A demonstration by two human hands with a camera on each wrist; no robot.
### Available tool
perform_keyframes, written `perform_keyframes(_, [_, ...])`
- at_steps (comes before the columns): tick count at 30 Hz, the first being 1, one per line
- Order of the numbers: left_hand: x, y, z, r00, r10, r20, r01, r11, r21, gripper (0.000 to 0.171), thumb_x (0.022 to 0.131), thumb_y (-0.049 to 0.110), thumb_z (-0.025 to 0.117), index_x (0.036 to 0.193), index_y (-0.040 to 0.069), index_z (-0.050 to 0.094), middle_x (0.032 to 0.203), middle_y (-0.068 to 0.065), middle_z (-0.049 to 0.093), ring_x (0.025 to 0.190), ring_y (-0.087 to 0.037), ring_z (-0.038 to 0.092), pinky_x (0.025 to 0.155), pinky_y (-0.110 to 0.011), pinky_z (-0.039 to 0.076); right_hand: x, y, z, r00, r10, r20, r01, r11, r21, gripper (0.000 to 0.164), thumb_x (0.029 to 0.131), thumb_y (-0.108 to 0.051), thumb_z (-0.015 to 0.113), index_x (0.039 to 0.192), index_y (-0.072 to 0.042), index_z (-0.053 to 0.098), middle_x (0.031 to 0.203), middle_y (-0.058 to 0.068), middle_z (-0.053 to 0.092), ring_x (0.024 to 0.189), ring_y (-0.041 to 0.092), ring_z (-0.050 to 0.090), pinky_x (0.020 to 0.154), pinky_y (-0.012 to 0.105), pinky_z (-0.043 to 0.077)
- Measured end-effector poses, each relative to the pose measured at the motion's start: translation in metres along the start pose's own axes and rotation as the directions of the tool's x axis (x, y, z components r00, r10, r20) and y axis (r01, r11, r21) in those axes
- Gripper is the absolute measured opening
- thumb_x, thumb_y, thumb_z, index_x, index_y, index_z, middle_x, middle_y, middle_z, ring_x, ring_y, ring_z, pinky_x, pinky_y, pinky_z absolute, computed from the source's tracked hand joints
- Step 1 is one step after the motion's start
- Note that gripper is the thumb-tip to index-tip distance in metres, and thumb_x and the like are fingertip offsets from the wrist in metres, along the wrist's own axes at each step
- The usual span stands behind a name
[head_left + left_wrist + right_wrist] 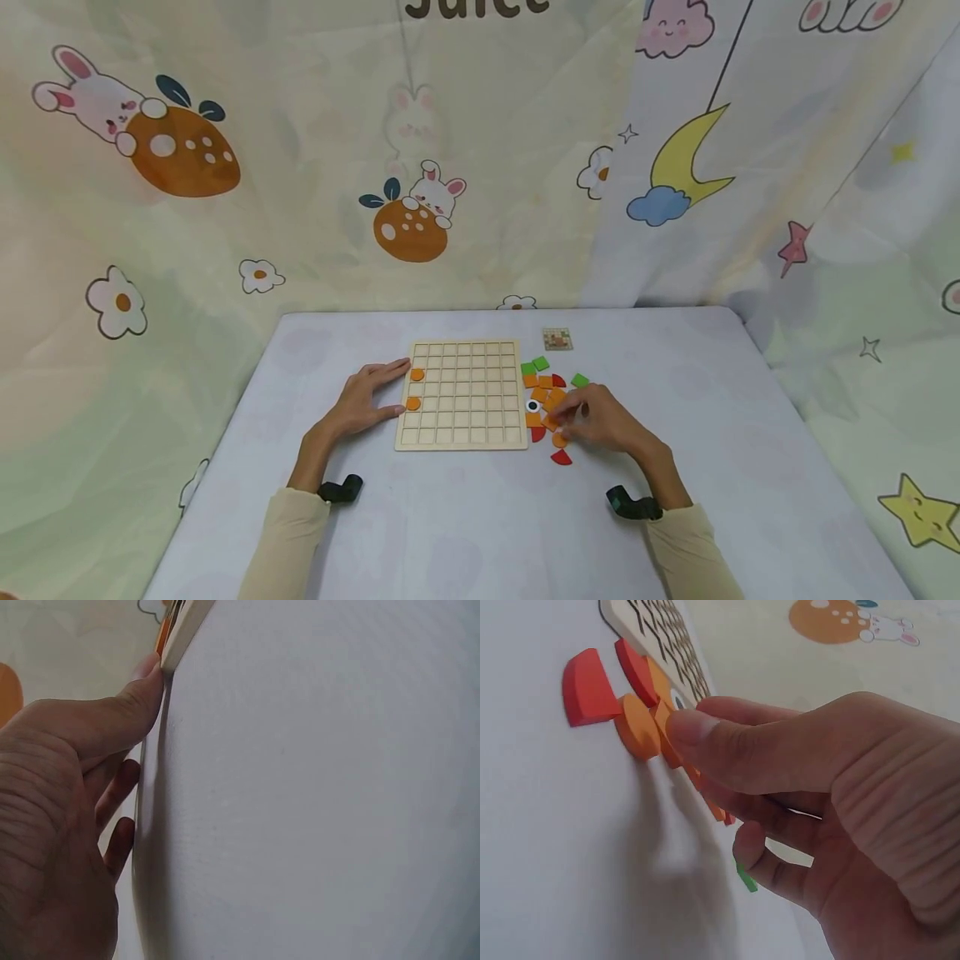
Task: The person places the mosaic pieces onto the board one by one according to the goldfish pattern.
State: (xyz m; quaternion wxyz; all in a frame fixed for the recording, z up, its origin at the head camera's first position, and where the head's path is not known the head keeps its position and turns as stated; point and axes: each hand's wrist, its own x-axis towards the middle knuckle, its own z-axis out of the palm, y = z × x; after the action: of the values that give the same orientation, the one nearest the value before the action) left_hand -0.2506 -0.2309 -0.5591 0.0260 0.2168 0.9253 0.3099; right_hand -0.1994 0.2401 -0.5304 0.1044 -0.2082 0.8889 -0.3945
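A pale wooden board (pixel 470 419) with a grid of square cells lies on the table. Two round orange pieces (pixel 417 375) sit in its left column. My left hand (pixel 358 402) touches the board's left edge with thumb and fingers spread; in the left wrist view the thumb (pixel 139 701) meets the board's side. Right of the board, my right hand (pixel 600 419) is over a cluster of orange pieces (pixel 533 420), its thumb and index finger close together and no piece showing between them. A round orange piece (pixel 636 727) lies beside the thumb tip in the right wrist view.
Around the cluster lie red pieces (pixel 561 457), green pieces (pixel 541 363) and a white eye piece (pixel 533 406). A small patterned card (pixel 557 339) lies beyond the board's far right corner. A printed cloth (pixel 480 250) hangs behind the white-covered table (pixel 465 525).
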Motion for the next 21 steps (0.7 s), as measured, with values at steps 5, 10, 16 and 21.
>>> perform_keyframes(5, [-0.0008, 0.0007, -0.0009, 1.000, -0.008, 0.007, 0.008, 1.000, 0.004, 0.084, 0.092, 0.024, 0.088, 0.165, 0.012, 0.049, 0.174, -0.008, 0.045, 0.150, -0.041, 0.045, 0.118, -0.069, 0.030, -0.0052, 0.0028, 0.0018, 0.999, -0.020, 0.047, 0.018, 0.999, 0.043, 0.023, 0.086, 0.001, 0.088, 0.105, -0.013, 0.087, 0.098, -0.004, 0.083, 0.084, 0.011, 0.068, 0.078, 0.024, 0.057])
perform_keyframes(10, [-0.0013, 0.0009, -0.0005, 1.000, -0.013, 0.015, 0.013, 1.000, 0.001, 0.085, 0.092, 0.024, 0.088, 0.166, 0.014, 0.048, 0.175, -0.007, 0.045, 0.150, -0.040, 0.045, 0.117, -0.068, 0.030, -0.0079, 0.0044, 0.0038, 0.997, -0.028, 0.071, 0.024, 0.998, 0.051, 0.025, 0.086, 0.004, 0.087, 0.104, -0.013, 0.088, 0.099, -0.004, 0.082, 0.085, 0.014, 0.067, 0.078, 0.023, 0.057])
perform_keyframes(16, [-0.0012, 0.0018, -0.0004, 1.000, -0.004, 0.006, 0.004, 1.000, 0.007, 0.084, 0.092, 0.025, 0.088, 0.165, 0.013, 0.049, 0.174, -0.009, 0.046, 0.149, -0.042, 0.045, 0.115, -0.068, 0.030, -0.0092, 0.0046, 0.0045, 0.996, -0.022, 0.081, 0.019, 0.999, 0.030, 0.027, 0.085, 0.004, 0.087, 0.104, -0.016, 0.088, 0.099, -0.007, 0.082, 0.088, 0.015, 0.067, 0.080, 0.024, 0.058])
perform_keyframes(21, [-0.0011, 0.0021, 0.0003, 1.000, 0.004, -0.006, -0.004, 1.000, 0.017, 0.082, 0.093, 0.025, 0.087, 0.165, 0.011, 0.049, 0.174, -0.009, 0.046, 0.148, -0.042, 0.046, 0.115, -0.069, 0.031, -0.0108, 0.0037, 0.0057, 0.997, -0.006, 0.082, 0.007, 1.000, -0.002, 0.028, 0.086, 0.003, 0.088, 0.103, -0.019, 0.089, 0.097, -0.009, 0.080, 0.090, 0.012, 0.065, 0.083, 0.024, 0.057])
